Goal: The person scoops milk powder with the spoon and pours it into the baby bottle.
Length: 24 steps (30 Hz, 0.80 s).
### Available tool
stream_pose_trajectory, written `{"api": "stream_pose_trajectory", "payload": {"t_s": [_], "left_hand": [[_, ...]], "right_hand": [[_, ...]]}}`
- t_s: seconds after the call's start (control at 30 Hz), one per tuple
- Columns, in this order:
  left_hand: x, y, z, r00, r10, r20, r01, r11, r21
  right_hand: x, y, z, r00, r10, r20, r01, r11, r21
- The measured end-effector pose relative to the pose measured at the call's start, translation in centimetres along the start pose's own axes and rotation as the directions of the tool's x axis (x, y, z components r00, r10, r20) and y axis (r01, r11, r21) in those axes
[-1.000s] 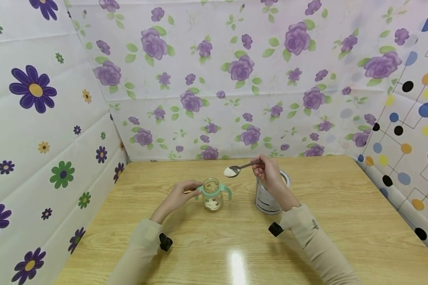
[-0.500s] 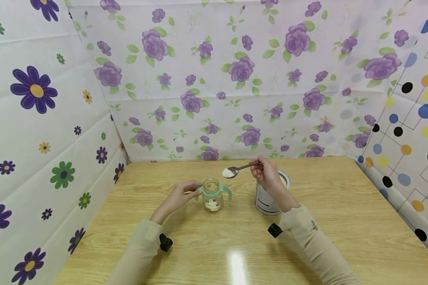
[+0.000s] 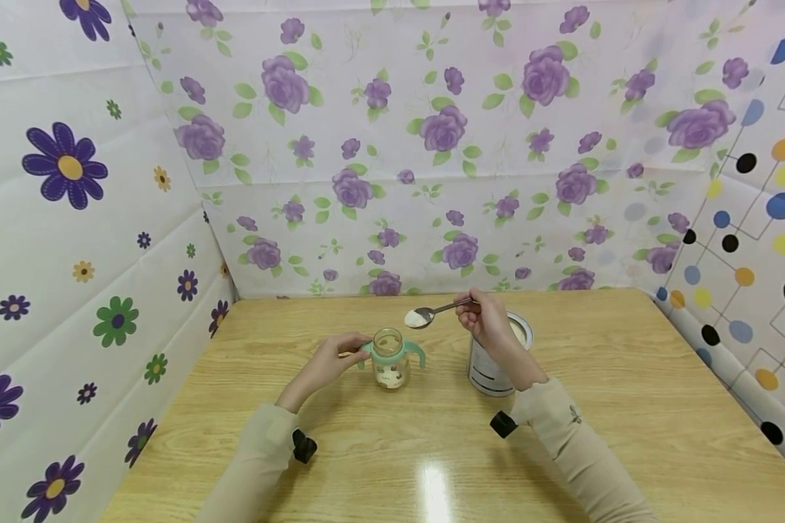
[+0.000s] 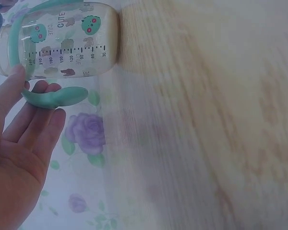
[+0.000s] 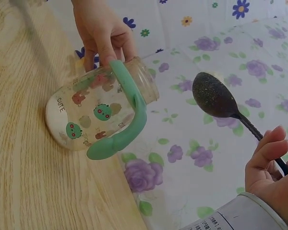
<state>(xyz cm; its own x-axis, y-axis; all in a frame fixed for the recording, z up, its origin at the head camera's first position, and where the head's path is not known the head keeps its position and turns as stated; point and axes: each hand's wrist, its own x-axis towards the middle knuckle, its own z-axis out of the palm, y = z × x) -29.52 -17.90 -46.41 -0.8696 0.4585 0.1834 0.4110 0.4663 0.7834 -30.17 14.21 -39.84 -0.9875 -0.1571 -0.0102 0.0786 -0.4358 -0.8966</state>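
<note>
Left hand (image 3: 330, 361): resting on the wooden counter (image 3: 615, 407), grip closing on a mint handle of the clear glass baby bottle (image 3: 390, 359). Right hand (image 3: 486, 319): raised, pinching the powder-laden metal spoon (image 3: 427, 314) above, beside the silver tin can (image 3: 495, 365).

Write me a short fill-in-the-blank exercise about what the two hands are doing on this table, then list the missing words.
1. The right hand holds a spoon heaped with white ____.
2. The left hand holds the bottle by one of its green ____.
3. The open tin stands on the table under the ____ hand.
4. The spoon's bowl is above and slightly right of the bottle's open ____.

Missing words: powder; handles; right; mouth
</note>
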Motion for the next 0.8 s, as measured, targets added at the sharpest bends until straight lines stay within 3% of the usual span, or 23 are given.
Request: {"api": "stream_pose_trajectory", "payload": {"t_s": [0.53,0.8], "left_hand": [[-0.1,-0.2,0.0,1.000,-0.009,0.005,0.009,1.000,-0.008],[-0.8,2.9,-0.5,0.999,-0.023,0.029,0.024,0.999,-0.032]], "right_hand": [[-0.1,0.4,0.1,1.000,-0.002,0.028,0.002,1.000,-0.017],[-0.2,0.4,0.3,0.999,0.000,0.053,0.001,1.000,-0.013]]}}
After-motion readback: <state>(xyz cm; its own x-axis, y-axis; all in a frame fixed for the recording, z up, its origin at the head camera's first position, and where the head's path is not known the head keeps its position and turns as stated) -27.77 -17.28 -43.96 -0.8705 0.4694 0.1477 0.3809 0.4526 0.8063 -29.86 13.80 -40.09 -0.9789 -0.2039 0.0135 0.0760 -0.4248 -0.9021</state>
